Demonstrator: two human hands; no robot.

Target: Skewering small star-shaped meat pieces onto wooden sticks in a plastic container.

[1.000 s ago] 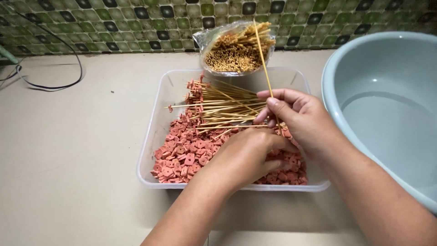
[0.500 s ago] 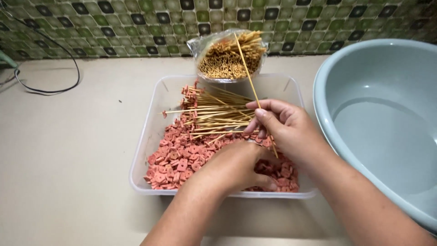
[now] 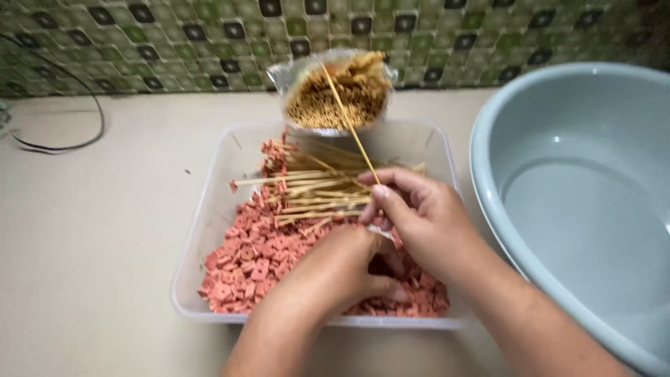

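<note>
Right hand (image 3: 426, 223): over the near right part of the tub, fingers curled, thumb and fingertips pinching one bamboo skewer (image 3: 349, 122) at its lower end.
Bamboo skewer: slanting up and away to the left from the pinch, its far tip crossing in front of the bag of skewers.
Left hand (image 3: 342, 269): palm down, low in the tub, fingers bent into the pink pieces; whether anything is pinched under them cannot be told.
Sausage pieces (image 3: 248, 262): small pink-red slices, many with a hole in the middle, heaped across the left and near side of the tub.
Plastic tub (image 3: 202, 230): clear, rectangular, resting on the beige counter (image 3: 91, 237), directly in front of both forearms.
Loaded skewers (image 3: 307, 188): a loose bundle lying crosswise on the heap, pink pieces at the far left ends, just beside the right hand's fingertips.
Bag of skewers (image 3: 335, 94): clear bag, mouth toward the camera, propped behind the tub against the green tiled wall (image 3: 174, 35).
Basin (image 3: 586, 195): large, pale blue-grey, just right of the tub.
Black cable (image 3: 77, 132): curving on the counter at far left, well apart from the hands.
</note>
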